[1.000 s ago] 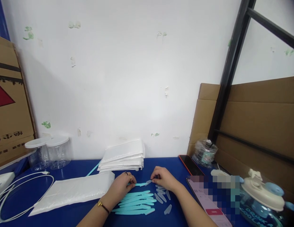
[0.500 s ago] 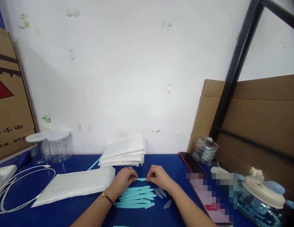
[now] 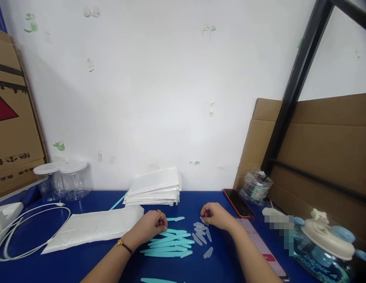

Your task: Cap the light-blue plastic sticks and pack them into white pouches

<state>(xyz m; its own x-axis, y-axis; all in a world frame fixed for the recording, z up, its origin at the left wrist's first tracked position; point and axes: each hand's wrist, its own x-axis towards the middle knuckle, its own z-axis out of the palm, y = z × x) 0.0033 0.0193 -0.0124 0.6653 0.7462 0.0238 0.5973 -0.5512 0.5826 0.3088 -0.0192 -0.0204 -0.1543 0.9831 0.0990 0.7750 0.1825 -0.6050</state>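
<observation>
My left hand (image 3: 151, 225) is closed in a pinch at the top of a pile of teal eyebrow razors (image 3: 168, 248), its fingertips on a razor's handle. Another teal razor (image 3: 177, 219) sticks out from behind this hand. To the right, my right hand (image 3: 216, 215) pinches a small translucent blade cap (image 3: 203, 220) just above the table. Several loose caps (image 3: 199, 232) lie below it, and a single cap (image 3: 208, 252) rests nearer to me. One more razor (image 3: 157, 280) lies at the bottom edge of the view.
A white padded envelope (image 3: 92, 228) lies left, before a stack of envelopes (image 3: 153, 188). Farther left are a coiled white cable (image 3: 0, 243) and lidded clear jars (image 3: 75, 181). Two phones, one orange-edged (image 3: 238, 202) and one lit (image 3: 267, 249), and a drink bottle (image 3: 327, 243) are right.
My hands have moved apart from the razor they held between them. The right hand went right to the loose caps; the left moved slightly left and down by the pile.
</observation>
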